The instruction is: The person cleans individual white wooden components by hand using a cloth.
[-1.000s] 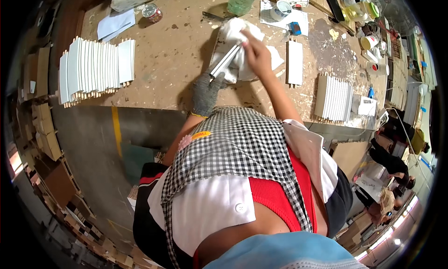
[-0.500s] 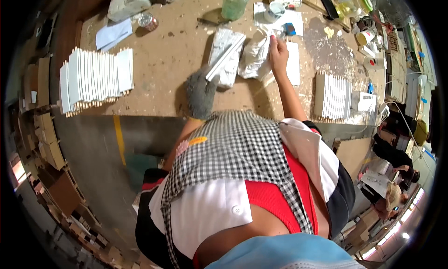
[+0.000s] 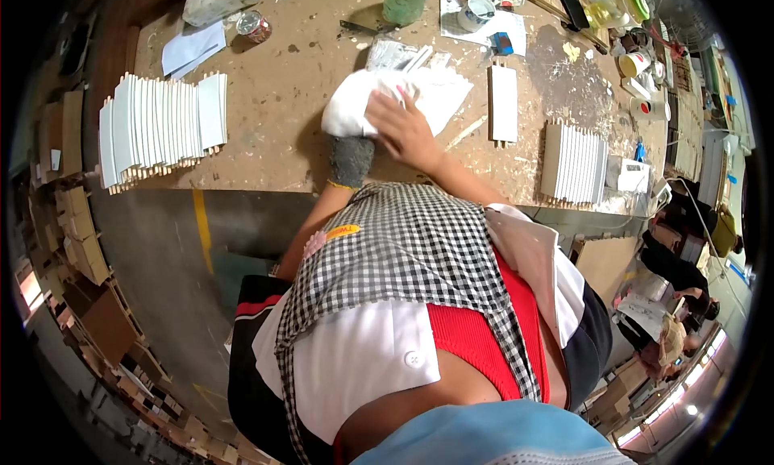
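Observation:
My left hand [image 3: 351, 162], in a dark grey knitted glove with a yellow cuff edge, is over the near middle of the table. Its fingers are hidden under a white cloth [image 3: 348, 102]. Past the cloth's far side pokes the end of a narrow white slat [image 3: 419, 57], held by the gloved hand. My bare right hand [image 3: 407, 133] grips the cloth against the slat from above, fingers bent over it. Under and beyond the cloth lies a paint-smeared whitish block [image 3: 390, 54], mostly covered. To the right, a white board with wooden pegs [image 3: 503, 104] lies alone.
A fanned row of white pegged boards [image 3: 165, 126] lies at left, another row [image 3: 574, 165] at right. Toward the back stand a green jar [image 3: 405, 2], a white cup [image 3: 476, 13], a small blue block [image 3: 502, 43] and a glass jar [image 3: 253, 26].
My right hand has brought the cloth from the right over to my left hand and laid it across the slat. The lone pegged board now shows fully.

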The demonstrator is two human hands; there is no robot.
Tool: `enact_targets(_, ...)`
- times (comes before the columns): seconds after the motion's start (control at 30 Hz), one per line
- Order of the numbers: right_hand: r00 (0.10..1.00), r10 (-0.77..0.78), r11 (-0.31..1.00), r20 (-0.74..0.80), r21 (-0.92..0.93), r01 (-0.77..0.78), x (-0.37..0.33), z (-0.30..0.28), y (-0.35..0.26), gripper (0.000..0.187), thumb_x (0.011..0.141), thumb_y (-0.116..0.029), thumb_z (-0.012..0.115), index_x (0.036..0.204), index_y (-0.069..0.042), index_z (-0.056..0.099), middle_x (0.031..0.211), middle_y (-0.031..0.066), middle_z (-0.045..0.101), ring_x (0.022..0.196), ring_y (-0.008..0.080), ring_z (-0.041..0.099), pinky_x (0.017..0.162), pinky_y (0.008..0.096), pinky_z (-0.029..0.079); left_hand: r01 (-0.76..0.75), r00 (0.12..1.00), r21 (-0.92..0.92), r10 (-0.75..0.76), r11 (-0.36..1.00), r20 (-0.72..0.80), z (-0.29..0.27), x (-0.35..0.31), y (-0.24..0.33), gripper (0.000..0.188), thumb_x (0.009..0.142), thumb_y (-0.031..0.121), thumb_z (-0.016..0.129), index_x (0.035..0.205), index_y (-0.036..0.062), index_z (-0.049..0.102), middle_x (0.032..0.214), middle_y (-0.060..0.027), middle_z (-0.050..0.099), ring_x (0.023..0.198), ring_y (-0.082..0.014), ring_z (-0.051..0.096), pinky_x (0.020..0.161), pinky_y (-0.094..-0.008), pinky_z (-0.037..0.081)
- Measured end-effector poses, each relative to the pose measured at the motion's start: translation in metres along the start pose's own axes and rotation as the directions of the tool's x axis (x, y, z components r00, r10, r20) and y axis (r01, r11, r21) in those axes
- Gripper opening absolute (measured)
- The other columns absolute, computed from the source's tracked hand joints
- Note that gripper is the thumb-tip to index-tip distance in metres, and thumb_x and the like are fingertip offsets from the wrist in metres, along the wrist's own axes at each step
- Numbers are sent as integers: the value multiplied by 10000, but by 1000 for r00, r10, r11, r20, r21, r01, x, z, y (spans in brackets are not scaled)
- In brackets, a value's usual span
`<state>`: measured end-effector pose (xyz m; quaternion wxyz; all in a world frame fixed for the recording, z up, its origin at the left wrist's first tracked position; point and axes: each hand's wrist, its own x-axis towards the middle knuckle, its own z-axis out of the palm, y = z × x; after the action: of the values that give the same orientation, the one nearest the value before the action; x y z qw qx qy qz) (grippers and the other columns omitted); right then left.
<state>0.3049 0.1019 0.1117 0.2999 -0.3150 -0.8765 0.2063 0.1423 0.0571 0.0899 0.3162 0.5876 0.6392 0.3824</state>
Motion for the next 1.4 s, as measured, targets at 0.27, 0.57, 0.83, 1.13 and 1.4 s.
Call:
enact_targets(0.27, 775, 579, 815, -253, 184, -549, 13, -33, 113, 166, 986, -188, 584, 1012, -38, 652, 957, 193, 670, 861, 335, 640, 802, 418, 474, -191, 972, 76, 199, 979, -127, 0, -6, 8, 339, 971, 208, 642, 1208, -35, 635, 1262, -210, 629, 1176, -343, 590, 1038, -424, 444)
enact_targets(0.57, 982, 21, 1000, -186, 24, -17, 19, -16, -8, 121, 852, -172, 727, 866, -52, 719, 744, 116, 674, 657, 217, 652, 659, 360, 557, 137, 988, -242, -150, 961, -37, 14, -14, -19, 410, 981, 212, 607, 1330, 6, 546, 1243, -214, 611, 1172, -350, 575, 992, -431, 471)
enact_targets(0.83, 650, 742, 670, -164, 210, -712, 23, -39, 135, 408, 991, -374, 591, 875, 13, 651, 771, 198, 634, 660, 255, 573, 633, 367, 456, -152, 982, 70, 159, 986, -107, -7, -8, 2, 348, 955, 209, 656, 1199, -39, 642, 1232, -212, 648, 1157, -343, 608, 1023, -408, 462)
enact_targets(1.13, 835, 447, 888, -321, 271, -371, 24, -49, 51, 287, 948, -172, 650, 1192, -21, 642, 1088, 142, 673, 932, 222, 627, 838, 340, 484, 440, 755, -879, -605, 185, 251, -12, -5, 15, 361, 964, 100, 619, 1295, -32, 556, 1161, -165, 634, 1012, -284, 641, 842, -385, 601)
enact_targets(1.4, 964, 264, 941, 39, -232, -248, 30, -8, 64, 438, 1018, -274, 497, 1433, -137, 516, 1509, 93, 481, 1416, 293, 423, 1205, 531, 242, 444, 811, -876, -499, 185, 306, -6, -3, -7, 416, 1022, 256, 563, 1326, -25, 522, 1269, -190, 579, 1120, -335, 614, 871, -509, 623)
